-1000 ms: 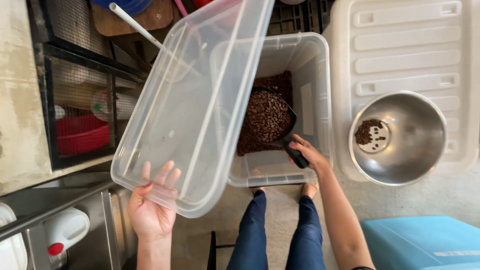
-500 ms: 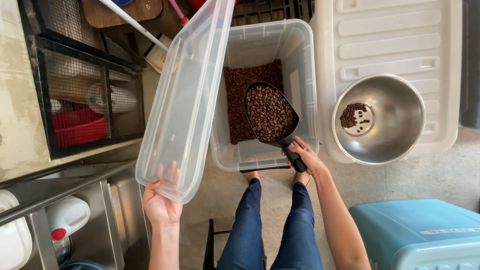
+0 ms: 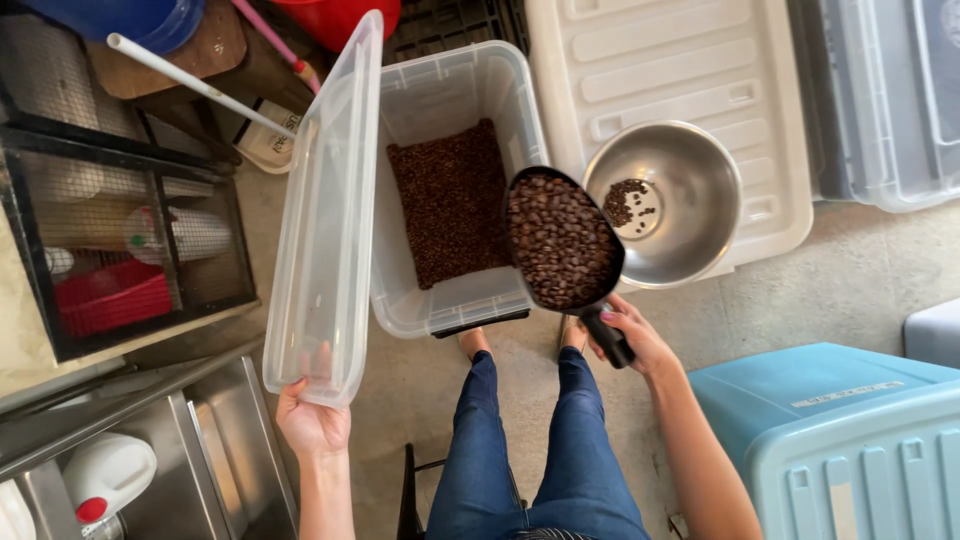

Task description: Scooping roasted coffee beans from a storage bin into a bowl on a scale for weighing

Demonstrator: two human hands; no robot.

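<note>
Right hand (image 3: 630, 335) grips a black scoop (image 3: 562, 240) heaped with glossy brown beans beside a round steel bowl (image 3: 665, 200); left hand (image 3: 312, 420) holds a clear plastic lid (image 3: 325, 210) tilted upright

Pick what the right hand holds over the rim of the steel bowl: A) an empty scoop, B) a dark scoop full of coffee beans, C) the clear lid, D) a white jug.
B: the right hand grips the handle of a dark scoop heaped with beans, its edge over the bowl, while the left hand holds the lid.
</note>
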